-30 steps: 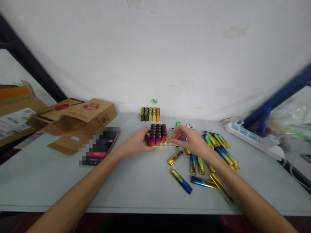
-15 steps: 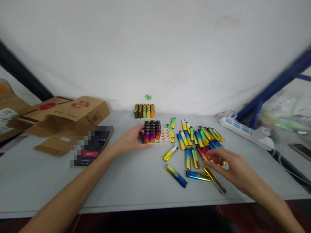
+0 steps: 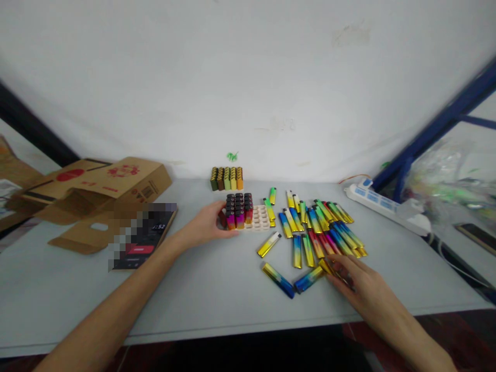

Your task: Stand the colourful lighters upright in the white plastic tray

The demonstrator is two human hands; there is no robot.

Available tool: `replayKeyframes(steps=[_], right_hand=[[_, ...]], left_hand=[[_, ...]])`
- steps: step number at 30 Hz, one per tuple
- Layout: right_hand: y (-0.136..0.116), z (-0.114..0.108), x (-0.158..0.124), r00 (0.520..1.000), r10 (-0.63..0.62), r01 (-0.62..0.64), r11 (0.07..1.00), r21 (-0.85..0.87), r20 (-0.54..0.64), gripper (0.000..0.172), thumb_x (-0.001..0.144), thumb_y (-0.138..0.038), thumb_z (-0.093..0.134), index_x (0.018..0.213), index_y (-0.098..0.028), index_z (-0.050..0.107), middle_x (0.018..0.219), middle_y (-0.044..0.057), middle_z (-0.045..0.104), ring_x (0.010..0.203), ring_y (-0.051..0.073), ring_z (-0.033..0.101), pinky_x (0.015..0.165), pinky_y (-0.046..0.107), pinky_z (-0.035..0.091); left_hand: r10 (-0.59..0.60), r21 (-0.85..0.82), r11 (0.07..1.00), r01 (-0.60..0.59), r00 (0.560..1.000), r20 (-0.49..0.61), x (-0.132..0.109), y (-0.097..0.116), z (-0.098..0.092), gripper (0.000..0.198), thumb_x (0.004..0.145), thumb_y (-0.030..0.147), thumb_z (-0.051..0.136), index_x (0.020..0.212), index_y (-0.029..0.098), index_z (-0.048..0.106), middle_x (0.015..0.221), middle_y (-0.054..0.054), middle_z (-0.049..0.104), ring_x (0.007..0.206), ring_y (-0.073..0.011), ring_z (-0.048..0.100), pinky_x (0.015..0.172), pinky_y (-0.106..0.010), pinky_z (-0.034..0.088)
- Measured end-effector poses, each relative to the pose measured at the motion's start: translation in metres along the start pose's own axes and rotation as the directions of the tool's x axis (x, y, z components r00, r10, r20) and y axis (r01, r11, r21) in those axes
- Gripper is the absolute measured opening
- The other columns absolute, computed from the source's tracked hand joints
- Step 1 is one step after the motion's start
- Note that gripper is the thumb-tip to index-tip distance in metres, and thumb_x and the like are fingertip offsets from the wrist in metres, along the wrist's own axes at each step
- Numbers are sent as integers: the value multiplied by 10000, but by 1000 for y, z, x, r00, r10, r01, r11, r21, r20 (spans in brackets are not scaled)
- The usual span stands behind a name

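Observation:
My left hand grips the left side of a white slotted tray, thumb along the front and fingers partly hidden behind. Upright lighters with black tops and purple-red bodies fill the tray's left part; slots at its right stand bare. My right hand is closed on a gold lighter, which my fingers mostly cover. Its visible end lies against a blue and gold lighter. Just beyond this hand are red and gold lighters and blue ones lying flat.
A block of upright lighters stands by the wall. Several loose lighters, one yellow and white, one blue-yellow, lie right of the tray. An opened carton and a phone are at left, a power strip at right.
My right hand has moved down towards the table's front edge and closed on the gold lighter. The blue and gold lighter beside it has turned. My left hand stays at the tray.

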State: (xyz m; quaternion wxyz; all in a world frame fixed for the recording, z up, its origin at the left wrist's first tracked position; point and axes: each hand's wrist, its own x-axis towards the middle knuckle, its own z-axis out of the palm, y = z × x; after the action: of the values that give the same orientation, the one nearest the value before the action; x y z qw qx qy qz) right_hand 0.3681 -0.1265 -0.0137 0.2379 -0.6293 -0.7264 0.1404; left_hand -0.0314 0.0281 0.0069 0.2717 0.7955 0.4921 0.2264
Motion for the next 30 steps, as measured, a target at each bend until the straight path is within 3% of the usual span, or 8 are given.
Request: replayKeyframes(steps=[4, 8, 14, 16, 19, 22, 25, 30], right_hand=[[-6, -16, 6, 998, 1, -5, 998, 69, 61, 281, 936, -460, 617, 1020, -234, 761, 993, 130, 759, 827, 280, 758, 741, 396, 648], [-28, -33, 19, 986, 33, -79, 956, 281, 166, 325, 964, -539, 639, 870, -235, 705, 866, 72, 710, 737, 218, 698, 613, 308, 596], [-57, -29, 62, 949, -64, -165, 737, 655, 310, 382, 1016, -589, 562, 918, -225, 621, 772, 21, 659, 635, 164, 627, 607, 301, 551], [-62, -24, 79, 954, -76, -150, 717, 681, 290, 362, 1009, -585, 582, 1074, -230, 614, 701, -30, 588, 523, 123, 512, 499, 259, 456], [-70, -17, 106, 979, -58, -86, 745, 661, 193, 483, 966, -567, 660, 1302, -243, 534, 618, -92, 485, 485, 111, 417, 445, 225, 322], [-78, -12, 135, 997, -43, -1, 794, 608, 58, 450, 900, -576, 731, 1153, -230, 595, 663, -59, 574, 531, 111, 459, 476, 223, 322], [-85, -3, 158, 998, -55, 42, 795, 605, 2, 445, 825, -588, 789, 993, -187, 693, 799, 28, 706, 621, 137, 554, 552, 257, 412], [-80, 21, 165, 1000, -3, -1, 762, 648, 6, 521, 844, -707, 715, 821, -187, 692, 605, -28, 539, 560, 135, 457, 531, 276, 378]], left_hand=[[13, -39, 999, -14, 1000, -9, 0, 1, 0, 621, 709, 561, 844, 1162, 175, 669, 1026, -74, 722, 785, -216, 645, 685, -331, 543], [4, -32, 999, -4, 1000, -13, 0, 2, -1, 600, 694, 536, 858, 1136, 173, 677, 1028, -88, 721, 772, -215, 643, 693, -333, 547], [-12, -39, 999, 12, 1000, -9, -1, 2, 0, 648, 701, 532, 857, 1187, 150, 658, 1044, -85, 724, 813, -219, 658, 702, -332, 554], [-11, -48, 999, 11, 1000, -1, -2, 2, 1, 629, 715, 525, 847, 1178, 146, 655, 1049, -91, 722, 821, -218, 661, 710, -334, 557], [-15, -52, 999, 15, 1000, -7, -3, 4, 0, 610, 709, 517, 851, 1158, 151, 663, 1030, -86, 721, 804, -215, 658, 697, -335, 552], [-21, -50, 999, 20, 1000, -13, -2, 5, -1, 613, 688, 524, 862, 1143, 160, 669, 1020, -81, 722, 813, -227, 667, 708, -346, 557], [-15, -45, 999, 15, 1000, -12, -1, 6, -2, 603, 682, 534, 861, 1110, 157, 664, 1011, -83, 721, 816, -237, 676, 726, -359, 565], [-10, -49, 999, 9, 1000, -17, -2, 4, -1, 591, 677, 540, 862, 1097, 172, 667, 997, -66, 720, 797, -222, 664, 707, -344, 567]])
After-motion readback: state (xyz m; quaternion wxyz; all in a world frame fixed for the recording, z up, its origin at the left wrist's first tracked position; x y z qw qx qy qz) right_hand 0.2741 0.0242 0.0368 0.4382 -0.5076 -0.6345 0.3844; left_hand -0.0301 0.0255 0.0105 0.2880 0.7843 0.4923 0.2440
